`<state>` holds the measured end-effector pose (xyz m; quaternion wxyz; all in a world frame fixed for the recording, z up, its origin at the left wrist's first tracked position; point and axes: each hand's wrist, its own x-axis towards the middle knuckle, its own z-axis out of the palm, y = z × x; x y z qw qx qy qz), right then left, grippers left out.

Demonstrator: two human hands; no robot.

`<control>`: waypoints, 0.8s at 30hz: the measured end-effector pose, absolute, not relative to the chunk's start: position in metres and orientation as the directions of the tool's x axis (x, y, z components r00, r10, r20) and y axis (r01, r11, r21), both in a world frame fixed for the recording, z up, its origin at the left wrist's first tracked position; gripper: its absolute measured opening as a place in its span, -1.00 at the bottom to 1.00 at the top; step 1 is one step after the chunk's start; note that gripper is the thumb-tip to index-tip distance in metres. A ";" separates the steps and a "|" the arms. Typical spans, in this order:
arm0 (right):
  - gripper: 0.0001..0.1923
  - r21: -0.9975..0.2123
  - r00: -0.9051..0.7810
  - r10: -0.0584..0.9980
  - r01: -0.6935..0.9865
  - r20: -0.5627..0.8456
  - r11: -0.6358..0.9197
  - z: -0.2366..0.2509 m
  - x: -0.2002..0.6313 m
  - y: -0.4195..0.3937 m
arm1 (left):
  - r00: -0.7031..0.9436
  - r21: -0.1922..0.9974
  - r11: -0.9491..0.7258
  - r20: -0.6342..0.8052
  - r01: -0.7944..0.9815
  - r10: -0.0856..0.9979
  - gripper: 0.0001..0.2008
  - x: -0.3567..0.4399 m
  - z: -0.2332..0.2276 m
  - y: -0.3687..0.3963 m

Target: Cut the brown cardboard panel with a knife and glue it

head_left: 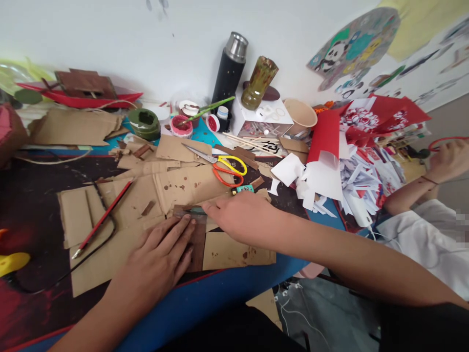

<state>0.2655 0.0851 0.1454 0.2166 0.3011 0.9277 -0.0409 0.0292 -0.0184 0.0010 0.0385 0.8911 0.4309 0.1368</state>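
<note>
My left hand (157,254) lies flat, fingers stretched out, pressing on a dark brown painted piece of cardboard (198,244) and what seems a clear ruler (200,218) across its top. Closed around a slim dark green tool, apparently a craft knife (197,210), my right hand (245,215) rests just beside the left fingertips. Its blade cannot be made out. Beneath both hands are sheets of plain cardboard (142,225). Scissors (229,168) with yellow and orange handles lie beyond the right hand, near a small teal box (245,188).
A red pencil (102,220) and a black cord (110,234) lie left. Behind stand paint jars (144,124), a black flask (229,68), a green vase (259,83) and a red model boat (84,98). Paper scraps (359,171) fill the right, where another person's hand (450,159) shows.
</note>
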 end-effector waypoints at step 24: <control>-0.43 0.089 -0.740 0.504 0.524 -0.446 0.847 0.144 0.275 0.085 | 0.614 0.166 -0.668 0.283 0.725 0.737 -0.39 0.026 0.010 -0.013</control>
